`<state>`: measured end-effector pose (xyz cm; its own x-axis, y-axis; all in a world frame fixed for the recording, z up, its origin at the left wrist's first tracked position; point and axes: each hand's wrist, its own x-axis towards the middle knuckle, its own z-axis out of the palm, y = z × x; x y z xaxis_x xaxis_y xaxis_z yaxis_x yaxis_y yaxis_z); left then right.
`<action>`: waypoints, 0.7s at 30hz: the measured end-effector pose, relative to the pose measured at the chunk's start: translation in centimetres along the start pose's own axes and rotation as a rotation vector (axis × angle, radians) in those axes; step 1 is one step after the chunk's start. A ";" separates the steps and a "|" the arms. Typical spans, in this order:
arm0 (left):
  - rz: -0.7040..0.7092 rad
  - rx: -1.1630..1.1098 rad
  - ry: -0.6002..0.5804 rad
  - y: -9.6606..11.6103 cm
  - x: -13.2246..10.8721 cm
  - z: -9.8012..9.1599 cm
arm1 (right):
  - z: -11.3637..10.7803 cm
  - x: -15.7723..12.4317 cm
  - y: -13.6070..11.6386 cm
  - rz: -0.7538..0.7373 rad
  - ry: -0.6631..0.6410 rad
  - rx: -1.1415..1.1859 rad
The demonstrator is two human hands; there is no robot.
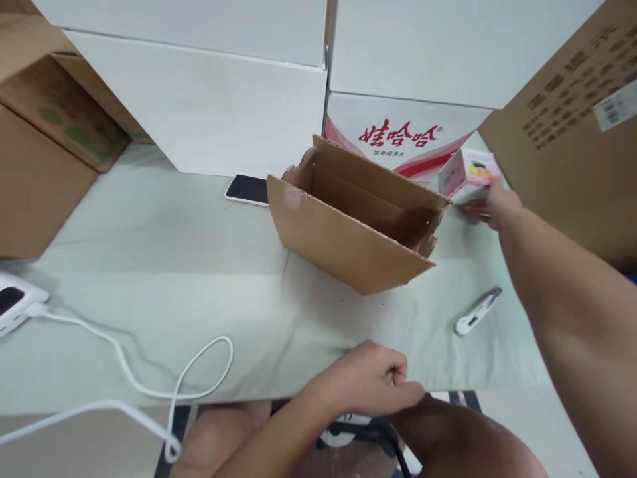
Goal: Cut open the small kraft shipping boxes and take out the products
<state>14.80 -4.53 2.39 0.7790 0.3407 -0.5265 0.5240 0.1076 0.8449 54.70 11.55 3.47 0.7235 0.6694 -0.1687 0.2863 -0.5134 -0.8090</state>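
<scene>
At the back right of the table, my right hand (pixel 501 202) grips a small white and pink carton (pixel 462 176), close to the printed white box behind it. An open brown cardboard box (pixel 343 245) stands at mid-table with its top flaps up, to the left of that hand. My left hand (pixel 375 382) rests at the table's front edge above my leg, fingers curled in loosely with nothing visible in them. A white utility knife (pixel 478 312) lies on the cloth at the right, below my right hand and apart from it.
White boxes (pixel 249 113) line the back. Large cardboard cartons stand at the left (pixel 44 179) and right (pixel 572 153). A phone (pixel 247 189) lies behind the open box. At left, a white cable (pixel 119 355) runs from a white power bank (pixel 22 302) over the front edge.
</scene>
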 end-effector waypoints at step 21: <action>0.281 0.203 0.184 -2.6 -1.4 2.3 | 1.3 -25.5 -10.8 0.170 -0.360 -0.129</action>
<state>13.17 -7.40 0.71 0.8365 0.4944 -0.2363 0.3713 -0.1943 0.9080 32.36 0.69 15.74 0.5082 0.7027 -0.4980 0.2747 -0.6803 -0.6796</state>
